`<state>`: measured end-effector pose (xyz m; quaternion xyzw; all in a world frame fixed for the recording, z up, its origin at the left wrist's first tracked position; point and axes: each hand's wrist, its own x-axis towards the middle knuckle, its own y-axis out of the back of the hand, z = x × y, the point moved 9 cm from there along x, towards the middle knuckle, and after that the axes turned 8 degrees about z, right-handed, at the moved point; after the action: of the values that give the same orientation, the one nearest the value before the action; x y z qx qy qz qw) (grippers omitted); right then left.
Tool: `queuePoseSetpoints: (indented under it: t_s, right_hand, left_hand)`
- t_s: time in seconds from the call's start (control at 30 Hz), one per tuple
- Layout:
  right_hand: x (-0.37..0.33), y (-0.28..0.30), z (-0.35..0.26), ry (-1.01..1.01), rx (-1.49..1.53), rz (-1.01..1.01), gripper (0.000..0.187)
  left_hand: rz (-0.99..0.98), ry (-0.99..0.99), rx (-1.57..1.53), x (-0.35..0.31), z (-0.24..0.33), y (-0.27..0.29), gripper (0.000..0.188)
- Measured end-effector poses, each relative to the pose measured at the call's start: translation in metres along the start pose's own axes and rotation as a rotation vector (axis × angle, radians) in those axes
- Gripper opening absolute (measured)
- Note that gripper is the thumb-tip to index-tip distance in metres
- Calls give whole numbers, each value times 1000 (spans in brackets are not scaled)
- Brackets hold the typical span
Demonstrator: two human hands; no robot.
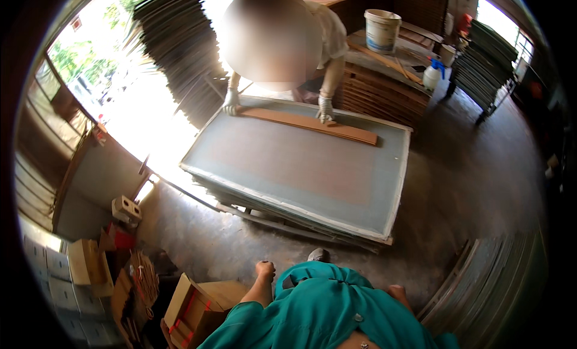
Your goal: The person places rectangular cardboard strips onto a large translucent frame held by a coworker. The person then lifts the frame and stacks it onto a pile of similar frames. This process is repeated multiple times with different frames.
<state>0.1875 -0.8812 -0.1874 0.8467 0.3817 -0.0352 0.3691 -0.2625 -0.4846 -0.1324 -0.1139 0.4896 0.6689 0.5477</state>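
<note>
Our left hand (pixel 265 269) hangs with its fingers curled into a loose fist, and we see nothing in it. Our right hand (pixel 398 292) is partly hidden behind our green garment (pixel 336 301), so we cannot tell how its fingers stand. Neither touches the framed panel (pixel 270 168), which lies flat on top of a stack (pixel 294 223), ahead of our hands and apart from them. Beyond, a co-worker (pixel 332 33) has gloved hands (pixel 231 102) on brown strips (pixel 306 125) along the panel's far side, one at an end, one partway along. We judge the panel broad and awkward, stiff at its pale rim but perhaps delicate across the middle; we would hold it by opposite edges. The strips look light and stiff, best gripped near both ends. A carton (pixel 178 302) sits left of our left hand, nearer us.
</note>
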Motion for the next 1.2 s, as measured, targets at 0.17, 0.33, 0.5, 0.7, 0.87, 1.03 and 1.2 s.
queuePoseSetpoints:
  t_s: [0.17,0.33,0.5,0.7,0.87,1.03,1.2]
  right_hand:
    - [-1,0,-10,115,-362,-118,9]
    - [3,-3,-17,220,-495,-143,9]
    - [-2,5,-52,559,-579,-28,8]
    - [15,7,-51,82,-197,-120,12]
    - [23,-7,-40,29,-365,-161,14]
    - [29,-19,-25,-12,-476,-200,17]
    - [29,-36,-11,-22,-551,-247,20]
  left_hand:
    - [325,-156,1,34,-17,29,25]
    - [273,-146,-178,25,-6,22,37]
    - [75,-35,-397,-18,33,6,44]
    - [138,-9,-230,11,14,8,46]
    - [177,-48,-91,64,-23,-5,47]
    - [141,-62,-10,-13,22,17,49]
    - [114,-99,42,-51,46,35,49]
